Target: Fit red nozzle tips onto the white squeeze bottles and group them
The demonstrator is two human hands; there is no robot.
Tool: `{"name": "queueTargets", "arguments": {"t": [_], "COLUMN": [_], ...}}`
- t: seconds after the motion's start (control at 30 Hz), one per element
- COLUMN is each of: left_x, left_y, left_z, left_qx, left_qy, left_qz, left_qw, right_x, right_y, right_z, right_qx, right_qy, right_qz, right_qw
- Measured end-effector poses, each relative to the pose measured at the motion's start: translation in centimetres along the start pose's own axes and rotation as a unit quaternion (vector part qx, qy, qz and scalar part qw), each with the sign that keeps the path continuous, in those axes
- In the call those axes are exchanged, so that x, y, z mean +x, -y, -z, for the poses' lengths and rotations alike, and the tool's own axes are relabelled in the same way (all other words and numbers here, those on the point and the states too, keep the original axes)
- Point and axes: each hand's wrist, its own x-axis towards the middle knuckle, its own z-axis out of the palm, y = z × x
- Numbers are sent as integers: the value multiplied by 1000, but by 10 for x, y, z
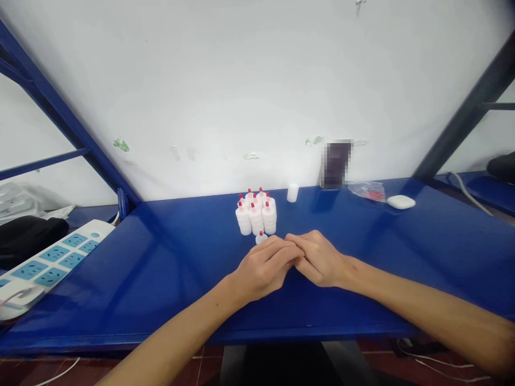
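Wall, head view: white (pixel 225 80), scuffed, behind blue surface (pixel 161 279).
L hand (pixel 263 265): fingers curled, tips meeting R hand (pixel 319 257); can't tell if pinching anything.
R hand fingers: bent, against L fingers; grip hidden, can't tell.
Nearest btl (pixel 261 239): red-tipped, just beyond L hand, lower part hidden; can't tell if touching.
Btl group (pixel 256 221): white, red tips, upright, packed close, behind nearest btl.
White container (pixel 292 193): upright, near wall, R of group.
Far R: clear bag (pixel 360 188) w/ red bits (pixel 375 195), white case (pixel 401 201).
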Motion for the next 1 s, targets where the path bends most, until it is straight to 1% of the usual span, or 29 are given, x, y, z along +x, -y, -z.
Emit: {"name": "queueTargets", "arguments": {"t": [0.17,0.27,0.37,0.43,0.53,0.6,0.77,0.83,0.9,0.93,1.0], "left_x": [-1,-2,-4,-4,-1,2,6,6,5,5,4], "left_y": [0,2,5,7,9,10,13,17,24,29,37], "left_z": [-1,-3,-3,-3,0,3,8,12,20,26,38], "left_qx": [-5,-7,-5,-10,-36,-67,-137,-182,-228,-240,-234], "left_qy": [-9,-15,-8,-2,8,19,27,11,-17,-30,-33], "left_qz": [1,21,44,69,139,188,270,321,380,406,448], "left_qw": [1000,1000,999,998,990,980,953,929,896,881,862], "right_x": [1,2,3,3,4,5,5,5,4,4,5], "right_y": [0,-2,-5,-6,-8,-8,-12,-17,-24,-29,-39], "right_z": [-2,-4,-4,-3,-2,-2,-3,-1,3,5,10], "right_qx": [0,-8,4,11,21,21,6,11,19,24,31], "right_qy": [-17,-38,-35,-29,-27,-27,-23,-34,-57,-69,-84], "right_qz": [1,2,-14,-20,-21,-22,-35,-37,-43,-51,-83], "right_qw": [1000,999,999,999,999,999,999,999,997,996,993]}}
